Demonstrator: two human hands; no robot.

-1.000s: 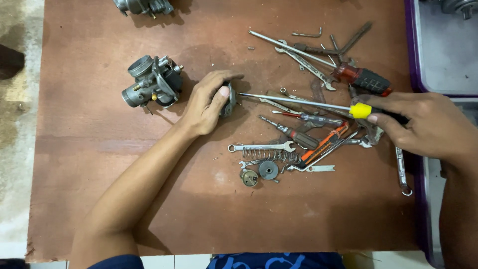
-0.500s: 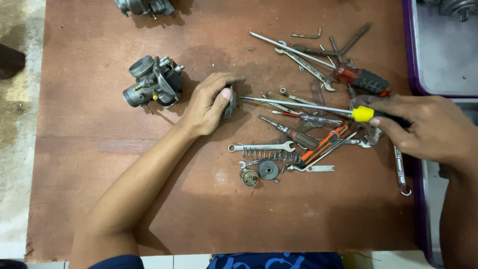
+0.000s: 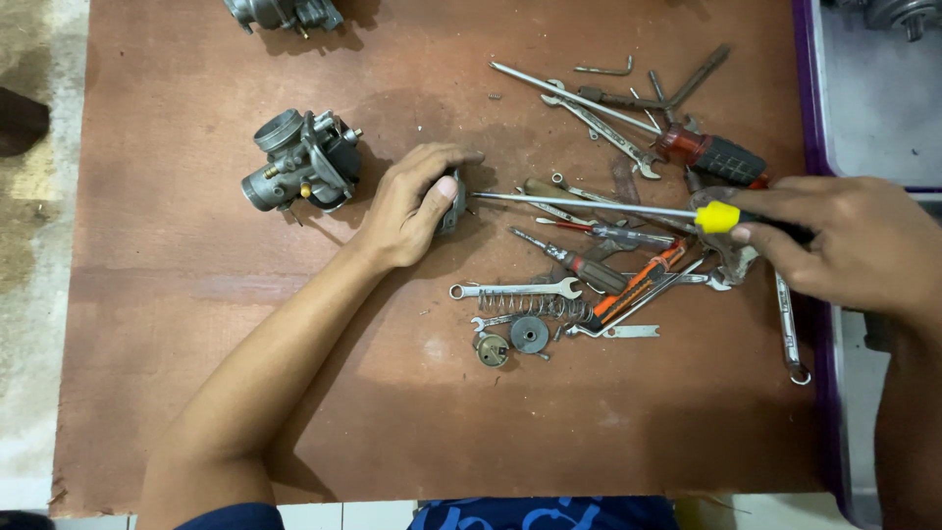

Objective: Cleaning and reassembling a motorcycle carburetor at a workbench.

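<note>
- Brown wooden board [image 3: 196,393] fills the view, scuffed and oil-stained, with pale floor showing past its edge and a purple-rimmed tray [image 3: 810,118] on the far side from the carburetor.
- Landmark first: a grey metal carburetor [image 3: 302,162] sits on the board, two round throats facing outward.
- Left hand [image 3: 417,201] lies just beside the carburetor, fingers curled and clenched around a small grey metal part [image 3: 453,201]; only a sliver of that part peeks out between thumb and fingers.
- Right hand [image 3: 854,245] is well away from the carburetor, over the board's edge by the tray, grasping a screwdriver [image 3: 628,206] by its black handle with a yellow collar.
- Screwdriver shaft runs long and level back toward the carburetor, its tip right at the small part in the left hand; whether tip and part actually touch, I cannot tell.
- Between the carburetor and the right hand, a jumble of tools: a wrench [image 3: 515,290] lying flat, a coil spring [image 3: 535,307] just beside it, an orange-handled tool [image 3: 643,280] tilted across the heap.
- Farther from the carburetor than the wrench, toward the person, a small round disc [image 3: 529,335] and a little brass-coloured cap [image 3: 493,349] rest close together.
- Beyond the heap, a red-and-black handled driver [image 3: 711,152] lies near the tray rim.
- A second carburetor [image 3: 285,12] is cut off by the top edge, well apart from the first.
</note>
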